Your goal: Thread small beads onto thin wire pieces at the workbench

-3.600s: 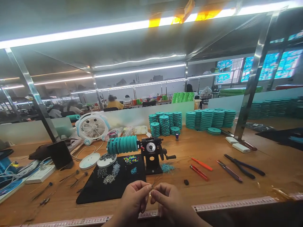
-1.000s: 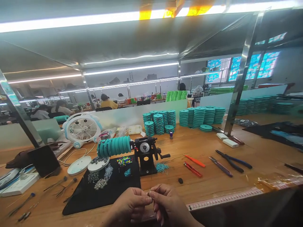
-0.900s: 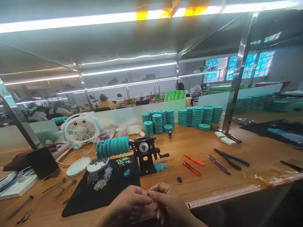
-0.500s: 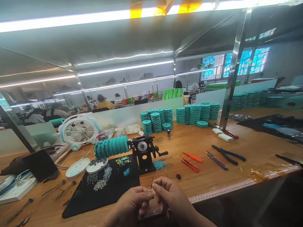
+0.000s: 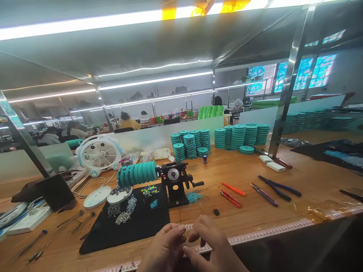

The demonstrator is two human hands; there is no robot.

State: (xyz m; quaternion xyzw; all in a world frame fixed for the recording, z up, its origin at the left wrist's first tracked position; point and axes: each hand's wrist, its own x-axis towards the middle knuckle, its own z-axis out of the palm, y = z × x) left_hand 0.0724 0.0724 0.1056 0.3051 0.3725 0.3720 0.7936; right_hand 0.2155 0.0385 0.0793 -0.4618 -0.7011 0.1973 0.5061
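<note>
My left hand (image 5: 166,245) is at the bench's front edge, thumb and forefinger pinched on a thin dark line (image 5: 180,215) that stands up from the fingertips. My right hand (image 5: 211,243) is just beside it, thumb and forefinger apart, with nothing visible between them. Beyond my hands stands a black hand-cranked winder (image 5: 176,187) with a dial; a row of teal spools (image 5: 137,173) is mounted at its left. Left of my hands lies a black mat (image 5: 141,226) bearing colored beads (image 5: 150,190), small metal pieces (image 5: 123,218) and short blue pieces (image 5: 154,204).
To the right lie an orange tool (image 5: 232,188), a red-handled tool (image 5: 230,198), scissors-like tweezers (image 5: 263,194) and dark pliers (image 5: 279,187). Stacked teal spools (image 5: 236,136) line the back. A white fan (image 5: 100,155) stands at left. A measuring tape (image 5: 269,231) runs along the front edge.
My right hand's thumb and forefinger have parted and come away from the thin line, which both hands pinched before. My left hand still pinches it. The view has shifted slightly left.
</note>
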